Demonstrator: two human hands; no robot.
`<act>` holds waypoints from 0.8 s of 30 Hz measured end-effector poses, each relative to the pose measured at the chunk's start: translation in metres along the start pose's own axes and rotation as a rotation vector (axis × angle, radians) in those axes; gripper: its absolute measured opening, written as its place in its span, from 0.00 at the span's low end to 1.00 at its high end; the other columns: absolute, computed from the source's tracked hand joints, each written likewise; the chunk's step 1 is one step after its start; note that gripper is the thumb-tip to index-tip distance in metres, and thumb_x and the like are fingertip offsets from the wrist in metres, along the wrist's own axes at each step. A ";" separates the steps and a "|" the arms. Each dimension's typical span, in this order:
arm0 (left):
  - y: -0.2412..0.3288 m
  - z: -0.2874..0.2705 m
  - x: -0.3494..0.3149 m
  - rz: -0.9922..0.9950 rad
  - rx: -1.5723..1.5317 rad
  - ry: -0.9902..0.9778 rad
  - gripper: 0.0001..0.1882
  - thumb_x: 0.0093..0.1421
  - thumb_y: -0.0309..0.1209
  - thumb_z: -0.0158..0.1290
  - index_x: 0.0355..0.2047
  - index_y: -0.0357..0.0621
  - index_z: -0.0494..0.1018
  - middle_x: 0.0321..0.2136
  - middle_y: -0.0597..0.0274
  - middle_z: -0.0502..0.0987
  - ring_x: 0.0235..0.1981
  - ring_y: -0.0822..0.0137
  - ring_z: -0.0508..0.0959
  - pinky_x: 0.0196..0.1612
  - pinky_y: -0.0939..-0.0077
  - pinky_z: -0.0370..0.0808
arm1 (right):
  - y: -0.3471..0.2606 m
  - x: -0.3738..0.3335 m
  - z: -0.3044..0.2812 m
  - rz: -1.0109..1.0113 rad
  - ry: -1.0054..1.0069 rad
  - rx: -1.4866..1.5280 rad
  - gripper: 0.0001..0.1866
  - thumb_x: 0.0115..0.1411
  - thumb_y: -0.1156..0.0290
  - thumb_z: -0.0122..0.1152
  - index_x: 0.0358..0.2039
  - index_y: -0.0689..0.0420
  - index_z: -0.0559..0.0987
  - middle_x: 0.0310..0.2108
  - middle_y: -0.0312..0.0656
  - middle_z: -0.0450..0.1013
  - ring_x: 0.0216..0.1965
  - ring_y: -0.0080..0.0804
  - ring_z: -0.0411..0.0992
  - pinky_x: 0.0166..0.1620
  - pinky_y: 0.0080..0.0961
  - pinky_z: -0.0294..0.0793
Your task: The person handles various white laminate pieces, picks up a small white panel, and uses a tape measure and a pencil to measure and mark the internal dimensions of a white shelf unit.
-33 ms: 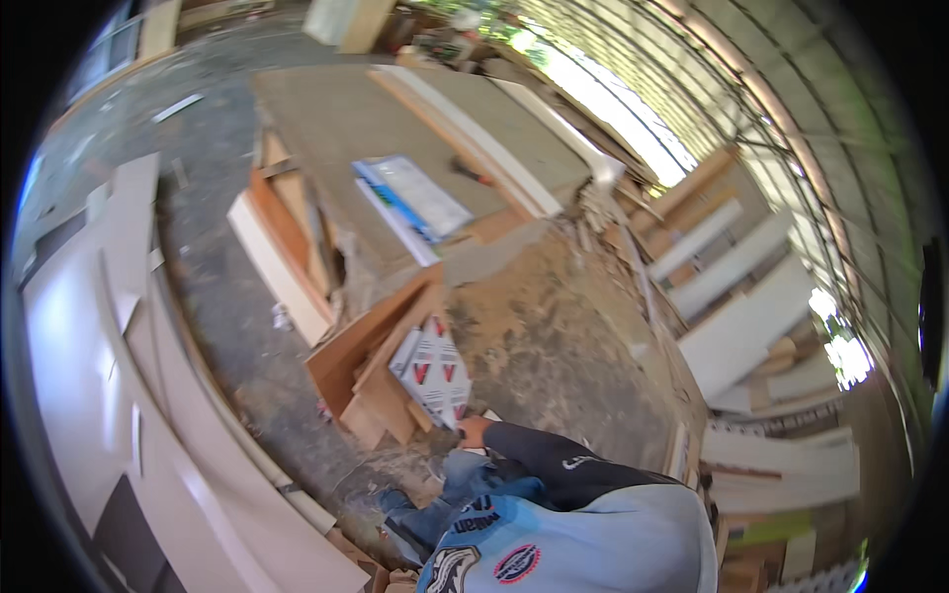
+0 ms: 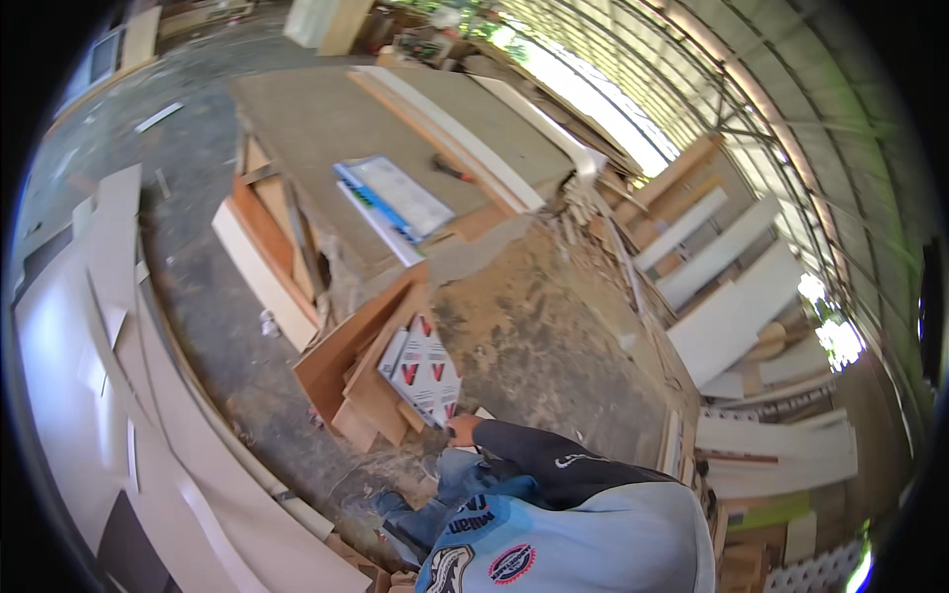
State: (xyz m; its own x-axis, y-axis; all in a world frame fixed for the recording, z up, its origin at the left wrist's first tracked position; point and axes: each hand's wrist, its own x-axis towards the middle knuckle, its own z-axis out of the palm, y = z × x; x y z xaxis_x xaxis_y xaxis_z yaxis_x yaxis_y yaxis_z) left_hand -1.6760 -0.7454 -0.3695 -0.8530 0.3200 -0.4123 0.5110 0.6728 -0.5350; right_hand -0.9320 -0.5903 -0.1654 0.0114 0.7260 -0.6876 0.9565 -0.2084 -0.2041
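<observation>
My right hand (image 2: 462,428) shows only as a small part at the end of a dark sleeve, low in the middle of the view. It rests at the near edge of a dusty worktable (image 2: 534,316), right beside a white sheet with red marks (image 2: 425,371) that leans against the table's side. Brown plywood offcuts (image 2: 346,361) lean next to that sheet. Its fingers are too small to read. My left hand is out of sight. My light blue shirt and jeans fill the lower edge.
A flat blue and white package (image 2: 395,198) lies on a second bench, with long pale boards (image 2: 465,119) and a red-handled tool (image 2: 453,170) behind it. Large white panels (image 2: 69,346) lie on the floor at left. White boards (image 2: 732,306) are stacked at right.
</observation>
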 end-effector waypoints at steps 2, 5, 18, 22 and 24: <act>0.014 -0.045 0.031 0.054 -0.181 -0.056 0.64 0.48 0.80 0.37 0.72 0.46 0.40 0.70 0.40 0.46 0.70 0.44 0.51 0.61 0.24 0.51 | -0.011 -0.017 0.000 0.112 0.092 0.117 0.27 0.46 0.52 0.69 0.44 0.56 0.79 0.40 0.54 0.77 0.44 0.54 0.75 0.46 0.44 0.74; 0.029 -0.095 0.056 0.013 -0.300 -0.009 0.61 0.48 0.74 0.44 0.70 0.44 0.43 0.67 0.38 0.51 0.66 0.43 0.55 0.59 0.29 0.56 | -0.014 -0.029 -0.003 0.090 0.176 0.189 0.29 0.48 0.50 0.67 0.45 0.57 0.78 0.44 0.57 0.76 0.47 0.55 0.74 0.49 0.47 0.72; 0.148 -0.030 -0.099 0.825 -0.769 0.034 0.36 0.52 0.47 0.65 0.48 0.24 0.74 0.41 0.33 0.78 0.44 0.42 0.78 0.49 0.55 0.73 | -0.007 -0.012 0.011 0.165 0.109 0.089 0.32 0.47 0.41 0.66 0.39 0.58 0.81 0.38 0.55 0.78 0.42 0.52 0.77 0.47 0.43 0.75; 0.176 -0.100 -0.231 0.583 -1.458 -0.755 0.22 0.59 0.36 0.58 0.49 0.34 0.74 0.27 0.63 0.76 0.29 0.67 0.79 0.28 0.75 0.72 | -0.052 0.031 -0.006 0.101 0.117 0.277 0.32 0.50 0.39 0.63 0.36 0.60 0.82 0.36 0.57 0.78 0.41 0.52 0.77 0.44 0.42 0.74; 0.167 -0.154 -0.275 0.677 -1.440 -0.922 0.25 0.60 0.38 0.58 0.52 0.33 0.72 0.33 0.60 0.78 0.33 0.65 0.80 0.32 0.72 0.74 | -0.092 0.050 -0.024 0.005 0.156 0.381 0.32 0.51 0.41 0.62 0.37 0.62 0.82 0.36 0.58 0.78 0.42 0.52 0.77 0.45 0.39 0.74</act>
State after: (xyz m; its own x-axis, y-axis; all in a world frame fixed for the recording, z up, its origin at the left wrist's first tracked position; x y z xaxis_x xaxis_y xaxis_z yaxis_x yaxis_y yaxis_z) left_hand -1.3724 -0.6181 -0.2317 0.0120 0.6568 -0.7540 -0.1988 0.7405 0.6419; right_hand -1.0128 -0.5187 -0.1643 0.0881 0.8092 -0.5810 0.7804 -0.4185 -0.4646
